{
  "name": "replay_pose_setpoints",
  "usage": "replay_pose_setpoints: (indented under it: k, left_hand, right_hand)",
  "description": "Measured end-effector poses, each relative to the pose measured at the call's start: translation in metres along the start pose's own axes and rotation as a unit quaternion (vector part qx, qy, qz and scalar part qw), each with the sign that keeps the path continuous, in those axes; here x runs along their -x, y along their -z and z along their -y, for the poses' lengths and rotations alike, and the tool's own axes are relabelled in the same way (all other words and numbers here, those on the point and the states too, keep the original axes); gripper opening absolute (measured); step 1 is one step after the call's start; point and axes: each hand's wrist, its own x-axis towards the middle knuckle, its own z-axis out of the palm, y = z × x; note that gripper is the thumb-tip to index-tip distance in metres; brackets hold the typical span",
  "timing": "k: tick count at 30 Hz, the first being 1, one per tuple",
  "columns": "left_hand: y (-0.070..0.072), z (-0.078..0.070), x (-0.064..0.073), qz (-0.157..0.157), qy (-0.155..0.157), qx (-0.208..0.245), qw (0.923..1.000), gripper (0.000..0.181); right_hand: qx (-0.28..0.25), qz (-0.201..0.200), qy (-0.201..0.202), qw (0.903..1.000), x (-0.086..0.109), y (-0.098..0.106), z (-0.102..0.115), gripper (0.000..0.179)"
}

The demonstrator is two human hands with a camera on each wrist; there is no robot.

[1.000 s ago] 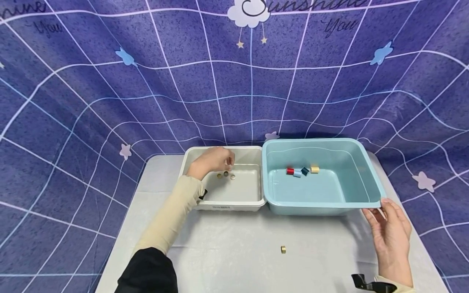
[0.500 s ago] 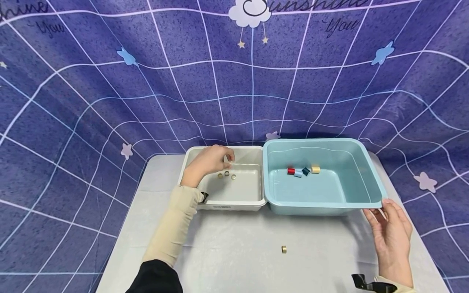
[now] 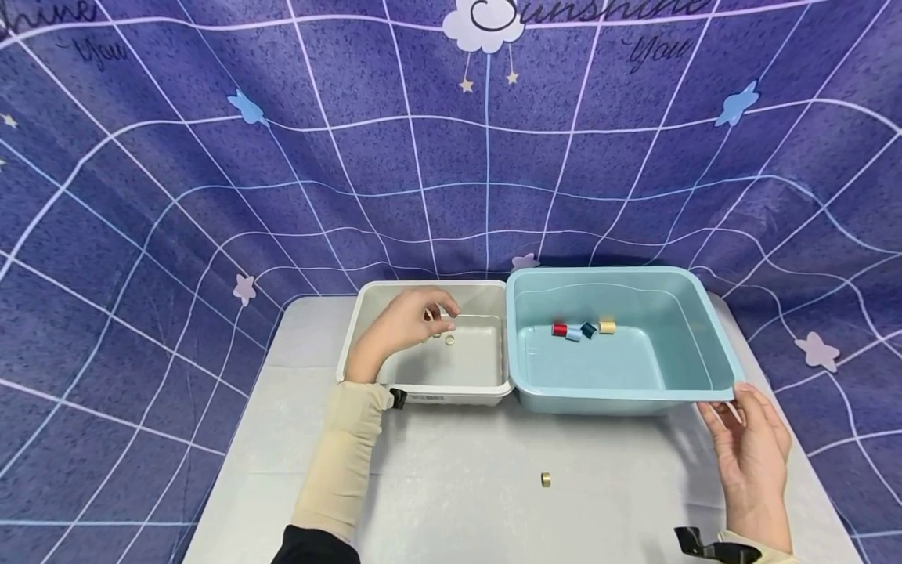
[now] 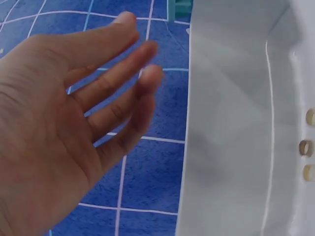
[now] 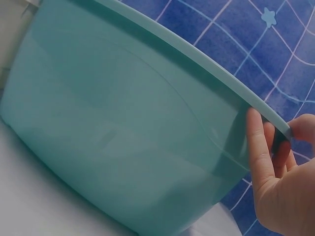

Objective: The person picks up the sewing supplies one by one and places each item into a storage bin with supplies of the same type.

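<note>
My left hand (image 3: 407,321) hovers over the white bin (image 3: 451,390), fingers loosely bent and thumb apart, with nothing between them. Beneath it are small metal rings; one ring (image 3: 449,340) shows plainly in the head view, the others are mostly covered by the hand. In the left wrist view, three rings lie on the bin floor, a darker ring (image 4: 306,148) in the middle. At the front right corner of the light blue bin (image 3: 627,396), my right hand (image 3: 755,450) pinches the rim between thumb and fingers.
Inside the blue bin lie a red thread spool (image 3: 559,330), a light blue spool (image 3: 574,334), a dark teal spool (image 3: 588,330) and a yellow spool (image 3: 607,327). A gold ring (image 3: 546,479) stands on the white tabletop (image 3: 465,493). Behind the bins hangs a blue patterned curtain (image 3: 451,157).
My left hand has drawn slightly back toward me, its thumb and index finger parting, and now covers some of the rings. My right hand stays on the blue bin's corner.
</note>
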Motion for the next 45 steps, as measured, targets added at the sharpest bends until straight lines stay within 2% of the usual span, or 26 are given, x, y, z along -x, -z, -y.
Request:
replay_pose_setpoints:
  k: [6, 13, 20, 24, 28, 36, 45]
  left_hand:
    - [-0.011, -0.006, 0.012, -0.018, -0.020, 0.087, 0.9958, 0.014]
    - [-0.025, -0.016, 0.026, -0.044, -0.039, 0.160, 0.9854, 0.018]
    - [-0.043, -0.028, 0.037, -0.078, -0.077, 0.198, 0.9740, 0.025]
    - [-0.053, -0.037, 0.043, -0.082, -0.104, 0.203, 0.9701, 0.026]
    - [-0.064, -0.046, 0.050, -0.065, -0.113, 0.214, 0.9682, 0.025]
    - [-0.084, -0.060, 0.066, 0.002, -0.130, 0.233, 0.9636, 0.025]
    - [-0.108, -0.064, 0.079, 0.029, -0.132, 0.242, 0.9609, 0.023]
  right_hand:
    - [0.002, 0.003, 0.004, 1.0000, 0.001, 0.001, -0.002, 0.015]
    - [0.001, -0.011, 0.000, 0.9999, 0.000, 0.000, -0.001, 0.007]
    - [0.002, -0.010, 0.000, 1.0000, -0.001, 0.001, -0.001, 0.007]
    - [0.003, -0.010, 0.001, 0.9999, -0.001, 0.001, -0.002, 0.007]
    - [0.005, -0.011, 0.004, 0.9999, -0.001, 0.001, -0.002, 0.010]
    - [0.010, -0.011, 0.003, 0.9999, 0.000, 0.000, -0.002, 0.013]
    - [0.003, -0.015, 0.002, 0.9999, 0.000, 0.000, -0.002, 0.007]
